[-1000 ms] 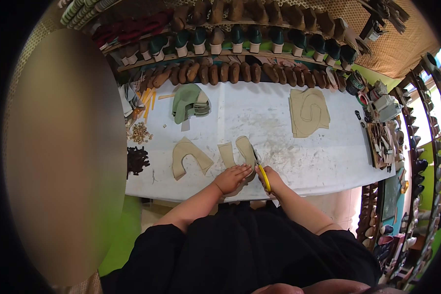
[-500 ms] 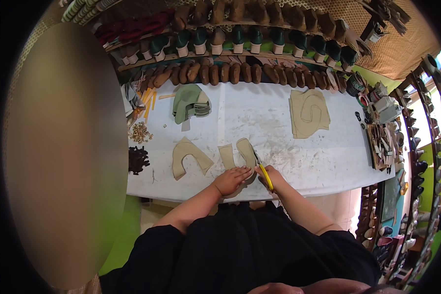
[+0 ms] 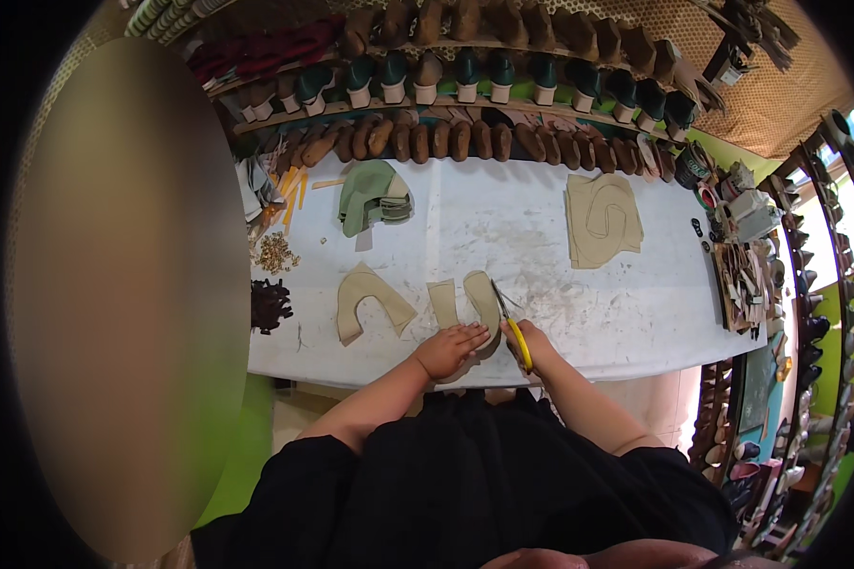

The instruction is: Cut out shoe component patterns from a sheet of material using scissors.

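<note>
My left hand [image 3: 453, 350] lies with its fingers flat over the lower part of a curved beige material piece [image 3: 481, 292], pressing it to the table. In my right hand [image 3: 538, 349] is a pair of scissors [image 3: 517, 339] with yellow handles. Their blades are parted and point away from me, just right of the curved piece. Left of that piece lies a narrow beige strip [image 3: 440, 300], its lower end close to my left fingers. Farther left is an arch-shaped beige piece [image 3: 359, 284].
A stack of beige sheets [image 3: 584, 204] lies at the right on the white table [image 3: 503, 209], green cut pieces [image 3: 370, 194] at back left. Small gold parts [image 3: 274, 253] and dark bits [image 3: 271, 305] sit at the left edge. Shoe lasts [image 3: 441, 140] line the back.
The scissors have shifted slightly right, away from the curved piece, and their blades have spread apart. My left hand stays nearly in place on the piece.
</note>
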### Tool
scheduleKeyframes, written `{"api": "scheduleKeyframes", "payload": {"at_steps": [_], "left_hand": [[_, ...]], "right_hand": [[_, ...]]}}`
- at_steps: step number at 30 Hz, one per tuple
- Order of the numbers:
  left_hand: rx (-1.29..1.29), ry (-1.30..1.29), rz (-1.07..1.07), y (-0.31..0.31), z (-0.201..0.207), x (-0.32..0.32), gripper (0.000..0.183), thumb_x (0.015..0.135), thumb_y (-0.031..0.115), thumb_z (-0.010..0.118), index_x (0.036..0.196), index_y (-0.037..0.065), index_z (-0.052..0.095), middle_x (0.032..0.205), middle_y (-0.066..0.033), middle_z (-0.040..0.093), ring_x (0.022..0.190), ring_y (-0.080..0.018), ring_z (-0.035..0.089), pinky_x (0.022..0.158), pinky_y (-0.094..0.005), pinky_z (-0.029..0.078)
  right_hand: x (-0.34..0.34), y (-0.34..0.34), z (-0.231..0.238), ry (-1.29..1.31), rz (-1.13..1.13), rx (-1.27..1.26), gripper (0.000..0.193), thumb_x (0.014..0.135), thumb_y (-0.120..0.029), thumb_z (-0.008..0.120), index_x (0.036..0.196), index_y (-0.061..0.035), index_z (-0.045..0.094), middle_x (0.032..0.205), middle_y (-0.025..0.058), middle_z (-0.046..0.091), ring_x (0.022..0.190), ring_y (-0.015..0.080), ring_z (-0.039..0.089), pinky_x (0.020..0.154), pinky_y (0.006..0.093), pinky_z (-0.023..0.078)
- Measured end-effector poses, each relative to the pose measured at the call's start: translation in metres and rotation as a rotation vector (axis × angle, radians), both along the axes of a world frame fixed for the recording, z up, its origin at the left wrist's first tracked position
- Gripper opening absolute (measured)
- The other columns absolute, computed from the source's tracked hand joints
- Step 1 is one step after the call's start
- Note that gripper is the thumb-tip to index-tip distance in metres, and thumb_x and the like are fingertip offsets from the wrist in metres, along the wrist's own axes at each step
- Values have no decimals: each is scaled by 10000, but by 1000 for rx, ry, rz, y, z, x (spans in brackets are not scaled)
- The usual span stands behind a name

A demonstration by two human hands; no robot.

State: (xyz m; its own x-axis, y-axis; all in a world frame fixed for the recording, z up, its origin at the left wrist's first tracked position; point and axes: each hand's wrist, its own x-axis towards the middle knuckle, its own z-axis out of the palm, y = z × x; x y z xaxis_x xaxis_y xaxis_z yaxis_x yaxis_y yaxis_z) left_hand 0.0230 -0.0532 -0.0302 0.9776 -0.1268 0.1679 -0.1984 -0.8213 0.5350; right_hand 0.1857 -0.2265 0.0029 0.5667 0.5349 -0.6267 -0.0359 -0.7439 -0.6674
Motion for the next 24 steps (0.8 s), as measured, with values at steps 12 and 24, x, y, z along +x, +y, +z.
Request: {"api": "scheduleKeyframes", "payload": {"at_steps": [12,24], "left_hand": [[-32,-49,29,5,0,-5,496,950,149,533,1434,85,446,1431,-131,501,1311,-309,491,1098,-430,381],[-14,-30,24,3,-1,-8,510,953,163,535,1447,89,432,1444,-128,486,1311,-301,487,1109,-424,374]], "right_hand": [[-13,-18,18,348,-56,73,537,954,-600,492,983,-68,419,517,17,390,356,128,386,314,293,329],[-16,-1,21,410,-122,53,631,878,-673,566,1060,-77,466,616,16,439,445,122,431,364,291,357]]}}
